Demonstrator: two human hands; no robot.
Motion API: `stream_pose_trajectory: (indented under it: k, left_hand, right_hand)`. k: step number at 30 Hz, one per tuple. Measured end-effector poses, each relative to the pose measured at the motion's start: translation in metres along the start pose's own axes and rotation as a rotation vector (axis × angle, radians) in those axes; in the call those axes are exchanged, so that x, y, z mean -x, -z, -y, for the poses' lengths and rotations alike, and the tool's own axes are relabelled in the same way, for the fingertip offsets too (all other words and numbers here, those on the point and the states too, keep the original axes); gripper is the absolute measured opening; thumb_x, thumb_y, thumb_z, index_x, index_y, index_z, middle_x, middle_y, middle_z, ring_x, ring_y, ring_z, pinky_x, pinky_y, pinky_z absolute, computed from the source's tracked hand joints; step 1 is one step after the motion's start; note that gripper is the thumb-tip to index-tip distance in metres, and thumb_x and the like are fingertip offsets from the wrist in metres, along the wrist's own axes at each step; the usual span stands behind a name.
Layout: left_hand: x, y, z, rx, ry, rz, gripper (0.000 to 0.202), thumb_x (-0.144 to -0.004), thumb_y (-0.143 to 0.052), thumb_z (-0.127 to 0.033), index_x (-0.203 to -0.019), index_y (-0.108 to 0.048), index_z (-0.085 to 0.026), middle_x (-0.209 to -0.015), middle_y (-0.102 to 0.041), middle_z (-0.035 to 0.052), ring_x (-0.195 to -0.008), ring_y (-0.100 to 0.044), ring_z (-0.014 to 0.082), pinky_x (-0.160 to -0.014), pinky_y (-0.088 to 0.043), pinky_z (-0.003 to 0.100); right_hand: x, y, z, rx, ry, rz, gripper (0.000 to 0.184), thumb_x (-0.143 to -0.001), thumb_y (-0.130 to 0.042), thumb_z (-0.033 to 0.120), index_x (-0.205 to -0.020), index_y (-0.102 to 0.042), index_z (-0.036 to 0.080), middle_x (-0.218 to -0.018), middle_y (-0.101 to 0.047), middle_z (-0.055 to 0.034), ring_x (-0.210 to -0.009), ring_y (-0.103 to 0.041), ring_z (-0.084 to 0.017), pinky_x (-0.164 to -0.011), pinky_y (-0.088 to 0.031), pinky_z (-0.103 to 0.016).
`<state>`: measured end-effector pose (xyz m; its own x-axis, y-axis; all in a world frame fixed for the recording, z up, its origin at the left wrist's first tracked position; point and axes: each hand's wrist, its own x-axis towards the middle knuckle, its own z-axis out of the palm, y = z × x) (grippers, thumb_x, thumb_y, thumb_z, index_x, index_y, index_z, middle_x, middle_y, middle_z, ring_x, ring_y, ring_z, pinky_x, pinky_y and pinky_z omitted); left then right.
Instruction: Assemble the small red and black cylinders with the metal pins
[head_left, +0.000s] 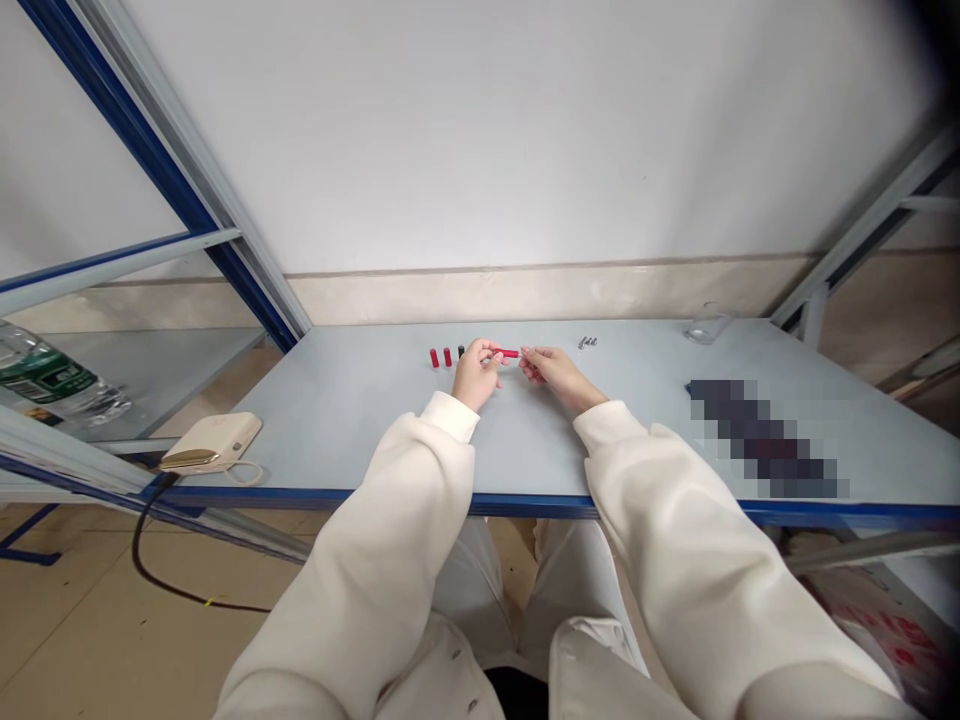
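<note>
On my feed, the red tube (509, 353) is at the centre of the frame, above the worktop (529, 440). The left hand (477, 372) has its fingers pinched around it, leaving the right end bare — I'd judge so that the right hand (551, 371) has room there. That one is just beside the bare end, fingers drawn narrow; whether they grip something small, I cannot tell. Left of centre, two spare tubes (434, 358) and a black tube (461, 352) stand in a row, probably so each can be grasped alone. Right of centre, silver bits (588, 343) lie clustered — seemingly for the right hand's easy reach. The clear cup (709, 325), upper right, sits well apart from both hands.
</note>
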<state>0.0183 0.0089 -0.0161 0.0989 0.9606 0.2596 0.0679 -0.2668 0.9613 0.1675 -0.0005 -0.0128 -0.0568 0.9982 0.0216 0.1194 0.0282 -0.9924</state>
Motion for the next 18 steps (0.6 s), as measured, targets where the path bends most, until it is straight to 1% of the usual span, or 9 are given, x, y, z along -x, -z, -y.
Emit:
stream_pose_trajectory:
  k: [4,8,11,15,18]
  left_hand:
    - [-0.001,0.0,0.001,0.032,0.01,-0.006,0.01,-0.08,-0.057,-0.019,-0.085,-0.049,-0.017,-0.079,-0.065,0.0026,-0.048,-0.054,0.0067,-0.044,-0.04,0.018]
    - [-0.001,0.001,-0.001,0.065,0.039,-0.021,0.01,-0.08,-0.058,-0.02,-0.085,-0.05,-0.016,-0.08,-0.067,0.0038,-0.05,-0.056,0.0072,-0.046,-0.041,0.018]
    - [0.001,0.002,-0.007,0.074,0.074,-0.043,0.009,-0.081,-0.057,-0.02,-0.084,-0.05,-0.016,-0.081,-0.068,0.0037,-0.045,-0.053,0.0054,-0.047,-0.041,0.018]
    - [0.004,0.003,-0.015,0.064,0.121,-0.074,0.009,-0.082,-0.056,-0.022,-0.083,-0.049,-0.016,-0.08,-0.068,0.0031,-0.038,-0.047,0.0036,-0.044,-0.039,0.018]
    - [0.003,0.003,-0.014,0.061,0.106,-0.067,0.01,-0.082,-0.056,-0.023,-0.083,-0.05,-0.016,-0.081,-0.068,0.0036,-0.038,-0.048,0.0039,-0.044,-0.039,0.018]
  right_hand:
    - [0.001,0.002,0.001,-0.069,0.027,0.023,0.039,-0.072,-0.059,0.055,-0.065,-0.052,0.017,-0.062,-0.05,0.0008,-0.052,-0.039,-0.008,-0.051,-0.033,-0.024]
    - [0.002,0.004,0.002,-0.019,0.051,0.035,0.037,-0.072,-0.058,0.054,-0.068,-0.053,0.017,-0.067,-0.054,-0.0007,-0.054,-0.042,-0.008,-0.053,-0.033,-0.024]
    - [0.0,0.007,0.002,0.003,0.06,0.03,0.034,-0.071,-0.06,0.051,-0.074,-0.054,0.017,-0.073,-0.058,-0.0015,-0.056,-0.045,-0.008,-0.054,-0.035,-0.023]
    - [-0.001,0.011,0.0,-0.026,0.061,0.041,0.034,-0.07,-0.064,0.047,-0.085,-0.054,0.018,-0.079,-0.061,-0.0013,-0.058,-0.049,-0.008,-0.055,-0.036,-0.022]
    - [0.0,0.012,0.0,-0.032,0.037,0.055,0.037,-0.074,-0.06,0.051,-0.088,-0.056,0.018,-0.084,-0.062,-0.0029,-0.058,-0.049,-0.007,-0.056,-0.036,-0.023]
